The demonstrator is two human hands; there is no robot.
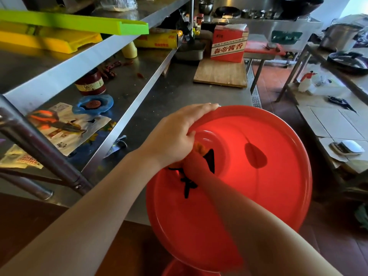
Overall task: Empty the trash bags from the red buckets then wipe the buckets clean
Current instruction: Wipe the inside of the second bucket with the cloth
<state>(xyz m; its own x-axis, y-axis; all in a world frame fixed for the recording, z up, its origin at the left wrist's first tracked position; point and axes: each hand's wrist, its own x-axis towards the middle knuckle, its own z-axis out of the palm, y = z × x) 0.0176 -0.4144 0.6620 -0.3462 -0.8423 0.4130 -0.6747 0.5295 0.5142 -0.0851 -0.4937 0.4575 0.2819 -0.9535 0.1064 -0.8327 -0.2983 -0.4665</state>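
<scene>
Wiping step: left hand (175, 134) is gripping the red bucket (268, 156) rim at ten o'clock, right hand (194, 166) inside, grip unreadable, apparently scrubbing toward the base next

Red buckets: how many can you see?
2. One red bucket is tilted at the steel counter's edge, the left hand on its rim. A second red bucket peeks out beneath it, mostly hidden; others could be out of view.
</scene>
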